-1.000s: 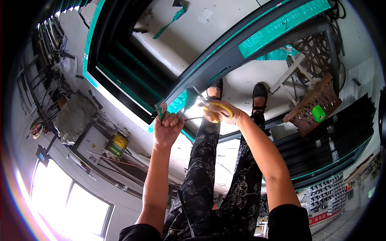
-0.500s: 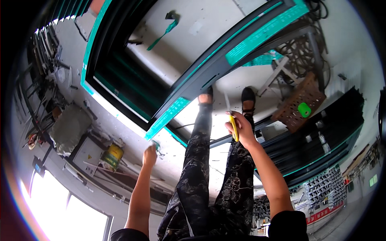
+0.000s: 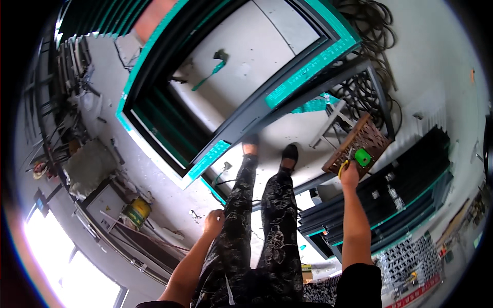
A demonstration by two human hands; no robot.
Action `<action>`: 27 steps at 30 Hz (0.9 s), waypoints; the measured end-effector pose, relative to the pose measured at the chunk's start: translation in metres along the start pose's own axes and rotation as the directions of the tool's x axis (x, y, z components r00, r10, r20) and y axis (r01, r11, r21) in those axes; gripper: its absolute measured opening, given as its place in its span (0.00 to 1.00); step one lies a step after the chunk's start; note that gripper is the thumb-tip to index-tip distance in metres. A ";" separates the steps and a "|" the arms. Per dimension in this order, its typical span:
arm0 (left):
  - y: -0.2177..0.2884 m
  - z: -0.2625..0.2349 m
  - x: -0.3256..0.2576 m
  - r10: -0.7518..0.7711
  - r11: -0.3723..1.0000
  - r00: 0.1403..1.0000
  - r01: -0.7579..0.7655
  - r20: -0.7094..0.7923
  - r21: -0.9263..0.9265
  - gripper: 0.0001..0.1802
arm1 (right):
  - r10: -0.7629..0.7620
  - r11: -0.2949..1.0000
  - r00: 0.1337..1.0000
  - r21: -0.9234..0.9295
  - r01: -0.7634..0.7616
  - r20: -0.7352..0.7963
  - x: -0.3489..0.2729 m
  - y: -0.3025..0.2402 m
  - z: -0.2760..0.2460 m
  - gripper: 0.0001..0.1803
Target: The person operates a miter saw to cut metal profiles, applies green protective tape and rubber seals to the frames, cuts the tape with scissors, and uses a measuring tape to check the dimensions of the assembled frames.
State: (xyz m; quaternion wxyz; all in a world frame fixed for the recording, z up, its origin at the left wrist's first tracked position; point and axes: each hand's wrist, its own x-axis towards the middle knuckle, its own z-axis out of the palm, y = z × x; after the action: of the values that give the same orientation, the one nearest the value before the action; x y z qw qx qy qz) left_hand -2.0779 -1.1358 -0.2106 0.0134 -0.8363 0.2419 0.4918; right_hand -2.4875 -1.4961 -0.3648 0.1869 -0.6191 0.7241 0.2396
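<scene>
My right hand (image 3: 350, 174) is closed around a yellow-handled knife (image 3: 342, 167), at the edge of a rusty brown perforated tray (image 3: 336, 156). A bright green round object (image 3: 363, 157) sits on the tray beside the fingers. The knife's blade is hard to make out there. My left hand (image 3: 213, 224) is a loose fist beside my left knee, with nothing showing in it. In front of me stands a large black frame (image 3: 241, 119) with green film strips (image 3: 308, 72) along its edges.
Dark profiles (image 3: 380, 200) are stacked at the right, below the tray. Coiled dark hoses (image 3: 377, 31) lie at the far right beside a metal stand (image 3: 382, 97). A yellow bucket (image 3: 136, 212) stands at the left. A green strip (image 3: 209, 77) lies on the floor inside the frame.
My right hand has carried the knife rightward to the tray. My left hand has moved away from the frame's corner, back toward my knee; the bit of green beside it no longer shows.
</scene>
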 end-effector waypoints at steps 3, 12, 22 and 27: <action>0.012 -0.001 -0.036 -0.040 0.995 0.997 0.034 -0.065 -0.093 0.14 | -0.088 0.986 0.977 -0.121 0.113 0.196 0.016 -0.020 -0.003 0.13; 0.074 -0.024 -0.077 -0.081 0.981 0.948 0.022 -0.307 -0.192 0.15 | -0.292 0.954 0.938 0.132 0.270 0.189 -0.060 0.016 -0.047 0.15; 0.011 -0.067 -0.182 -0.343 0.929 0.903 0.367 -0.258 0.052 0.39 | -0.225 0.869 0.799 0.486 -0.094 0.557 -0.211 0.041 -0.031 0.05; -0.129 -0.054 -0.224 -0.577 0.816 0.809 0.568 -0.109 -0.103 0.34 | -0.221 0.887 0.755 0.449 -0.108 0.618 -0.237 -0.056 -0.045 0.06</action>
State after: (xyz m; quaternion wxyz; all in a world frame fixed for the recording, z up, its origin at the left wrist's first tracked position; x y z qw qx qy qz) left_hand -2.0699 -0.9480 -0.0248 0.1172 -0.9015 -0.0373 0.4150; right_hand -2.3926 -1.3376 -0.2001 0.5751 -0.4563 0.6285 0.2568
